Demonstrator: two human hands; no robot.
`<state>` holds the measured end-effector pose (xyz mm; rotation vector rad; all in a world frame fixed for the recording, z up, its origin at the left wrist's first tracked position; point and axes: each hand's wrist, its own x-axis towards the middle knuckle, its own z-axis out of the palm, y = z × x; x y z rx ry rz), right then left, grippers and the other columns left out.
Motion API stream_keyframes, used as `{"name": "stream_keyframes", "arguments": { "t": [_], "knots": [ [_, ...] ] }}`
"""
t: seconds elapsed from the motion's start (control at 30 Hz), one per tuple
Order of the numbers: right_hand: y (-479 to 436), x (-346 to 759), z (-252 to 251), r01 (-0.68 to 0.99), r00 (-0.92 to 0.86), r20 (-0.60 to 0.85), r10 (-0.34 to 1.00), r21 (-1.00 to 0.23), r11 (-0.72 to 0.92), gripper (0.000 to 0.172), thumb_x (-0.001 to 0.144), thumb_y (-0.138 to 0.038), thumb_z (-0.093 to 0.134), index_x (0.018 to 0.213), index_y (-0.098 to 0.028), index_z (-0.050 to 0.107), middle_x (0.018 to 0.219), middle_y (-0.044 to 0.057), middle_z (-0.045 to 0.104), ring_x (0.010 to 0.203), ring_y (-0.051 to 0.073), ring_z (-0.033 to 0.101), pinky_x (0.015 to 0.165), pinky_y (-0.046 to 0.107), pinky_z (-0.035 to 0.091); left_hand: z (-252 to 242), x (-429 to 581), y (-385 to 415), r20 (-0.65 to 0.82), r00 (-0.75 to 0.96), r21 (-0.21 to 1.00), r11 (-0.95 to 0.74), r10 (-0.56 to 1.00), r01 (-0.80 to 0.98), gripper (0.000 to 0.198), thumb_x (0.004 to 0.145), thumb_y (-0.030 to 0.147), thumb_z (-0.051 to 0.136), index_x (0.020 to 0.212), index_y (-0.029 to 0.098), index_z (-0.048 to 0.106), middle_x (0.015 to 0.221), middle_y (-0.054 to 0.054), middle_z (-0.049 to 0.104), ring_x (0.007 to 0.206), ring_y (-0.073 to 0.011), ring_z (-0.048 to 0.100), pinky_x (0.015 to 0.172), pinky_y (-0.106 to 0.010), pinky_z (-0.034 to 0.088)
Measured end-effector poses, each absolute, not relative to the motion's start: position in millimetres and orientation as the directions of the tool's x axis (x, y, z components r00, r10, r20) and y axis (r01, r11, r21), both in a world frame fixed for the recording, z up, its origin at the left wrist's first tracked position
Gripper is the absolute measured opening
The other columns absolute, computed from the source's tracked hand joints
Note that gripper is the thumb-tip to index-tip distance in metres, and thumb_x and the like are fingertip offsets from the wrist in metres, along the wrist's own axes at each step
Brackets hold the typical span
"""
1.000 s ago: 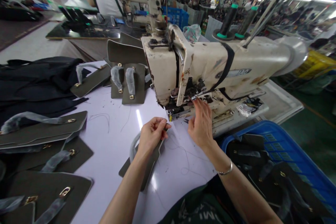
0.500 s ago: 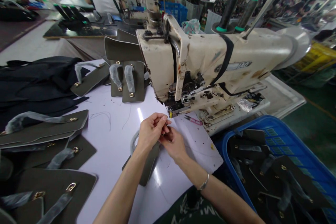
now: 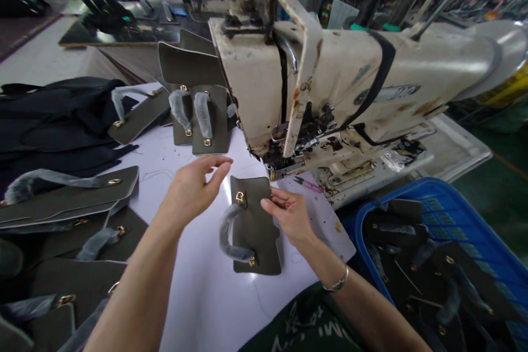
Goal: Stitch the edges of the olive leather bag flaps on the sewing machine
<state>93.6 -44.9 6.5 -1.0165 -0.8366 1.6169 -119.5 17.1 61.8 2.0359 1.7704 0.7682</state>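
Observation:
A dark olive bag panel (image 3: pixel 259 231) lies on the white tabletop, below the sewing machine's needle area. Along its left side runs a plastic-wrapped handle (image 3: pixel 226 234), fixed with gold-coloured fittings. My right hand (image 3: pixel 291 214) grips the panel's upper right edge, thumb on top and fingers at the side. Off the panel's upper left, my left hand (image 3: pixel 196 190) is raised with thumb and forefinger tips pinched together. Whether a thread is between them I cannot make out. The sewing machine (image 3: pixel 256 82) stands just beyond both hands.
Similar panels with wrapped handles (image 3: pixel 210 121) lie at the back and along the left. Black fabric (image 3: pixel 53 126) is piled at the far left. Pink-handled thread snips (image 3: pixel 309 184) rest by the machine base. A blue basket (image 3: pixel 371 280) at the right holds more panels.
My hands were together over the panel's top; now the left has drawn away leftward and the right has moved right onto the panel's edge. The panel has turned more upright and come into full view.

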Motion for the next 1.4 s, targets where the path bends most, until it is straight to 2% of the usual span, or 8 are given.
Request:
{"name": "stream_keyframes", "arguments": {
  "t": [0.13, 0.3, 0.43, 0.6, 0.87, 1.1, 1.23, 1.4],
  "knots": [
    [-44, 96, 8, -0.335, -0.145, -0.204, 0.968, -0.91, -0.242, 0.036, 0.076, -0.035, 0.079, 0.11, -0.023, 0.078, 0.09, 0.002, 0.077, 0.082, 0.021, 0.071, 0.079, 0.034, 0.058, 58, -91, 14, 0.123, 0.28, 0.704, -0.283, 0.952, 0.652, 0.041, 0.097, 0.05, 0.047, 0.109, 0.023, 0.075, 0.112, -0.007, 0.075, 0.09, -0.0231, 0.068, 0.064, -0.026, 0.047],
    [-41, 96, 3, -0.242, -0.128, -0.159, 0.979, -0.952, -0.186, 0.017, 0.08, -0.031, 0.074, 0.094, -0.021, 0.079, 0.076, -0.001, 0.071, 0.068, 0.015, 0.064, 0.066, 0.027, 0.052, 56, -57, 10, 0.189, 0.279, 0.648, -0.333, 0.941, 0.684, 0.035, 0.091, 0.05, 0.059, 0.102, 0.022, 0.076, 0.104, -0.008, 0.075, 0.098, -0.0254, 0.068, 0.087, -0.033, 0.049],
    [-41, 96, 1, -0.187, -0.107, -0.166, 0.98, -0.965, -0.184, 0.013, 0.081, -0.03, 0.073, 0.089, -0.021, 0.078, 0.07, -0.002, 0.068, 0.063, 0.014, 0.06, 0.062, 0.025, 0.049, 50, -53, 11, 0.121, 0.247, 0.691, -0.26, 0.962, 0.675, 0.03, 0.091, 0.048, 0.06, 0.091, 0.022, 0.076, 0.092, -0.005, 0.076, 0.083, -0.0226, 0.069, 0.075, -0.03, 0.049],
    [-42, 96, 5, -0.288, -0.066, -0.247, 0.967, -0.923, -0.255, 0.033, 0.072, -0.025, 0.08, 0.105, -0.023, 0.08, 0.085, 0.0, 0.075, 0.072, 0.016, 0.067, 0.072, 0.029, 0.054, 41, -76, 13, -0.004, 0.328, 0.84, -0.175, 0.945, 0.514, 0.03, 0.093, 0.047, 0.058, 0.091, 0.022, 0.074, 0.085, -0.002, 0.075, 0.077, -0.0188, 0.067, 0.07, -0.026, 0.048],
    [-40, 98, 11, -0.532, -0.013, -0.421, 0.907, -0.765, -0.363, 0.031, 0.053, -0.019, 0.091, 0.082, -0.018, 0.081, 0.084, 0.004, 0.077, 0.076, 0.017, 0.068, 0.08, 0.032, 0.053, 39, -81, 7, -0.009, 0.354, 0.886, -0.157, 0.935, 0.437, 0.029, 0.094, 0.044, 0.059, 0.098, 0.018, 0.071, 0.093, -0.003, 0.074, 0.087, -0.0191, 0.065, 0.081, -0.027, 0.048],
    [-36, 108, 11, -0.489, -0.203, -0.398, 0.895, -0.75, -0.445, 0.032, 0.065, -0.036, 0.088, 0.091, -0.019, 0.082, 0.086, 0.005, 0.076, 0.075, 0.016, 0.065, 0.071, 0.029, 0.05, 37, -80, 8, -0.017, 0.361, 0.907, -0.138, 0.932, 0.398, 0.027, 0.095, 0.044, 0.06, 0.097, 0.018, 0.07, 0.09, -0.001, 0.072, 0.085, -0.0169, 0.064, 0.08, -0.025, 0.047],
    [-32, 109, 10, -0.422, -0.136, -0.396, 0.908, -0.806, -0.415, 0.027, 0.063, -0.036, 0.088, 0.081, -0.017, 0.08, 0.073, 0.003, 0.071, 0.066, 0.012, 0.059, 0.066, 0.026, 0.046, 39, -80, 6, -0.031, 0.342, 0.91, -0.115, 0.939, 0.398, 0.028, 0.094, 0.044, 0.061, 0.096, 0.018, 0.07, 0.089, -0.001, 0.072, 0.084, -0.0166, 0.064, 0.079, -0.025, 0.046],
    [-29, 108, 3, -0.301, -0.105, -0.299, 0.948, -0.899, -0.317, 0.024, 0.074, -0.039, 0.078, 0.082, -0.017, 0.072, 0.073, 0.0, 0.065, 0.064, 0.01, 0.053, 0.063, 0.024, 0.043, 40, -77, 5, -0.031, 0.338, 0.908, -0.114, 0.941, 0.402, 0.028, 0.094, 0.044, 0.062, 0.096, 0.018, 0.071, 0.09, -0.001, 0.072, 0.085, -0.0169, 0.063, 0.08, -0.026, 0.046]
  ]
}}
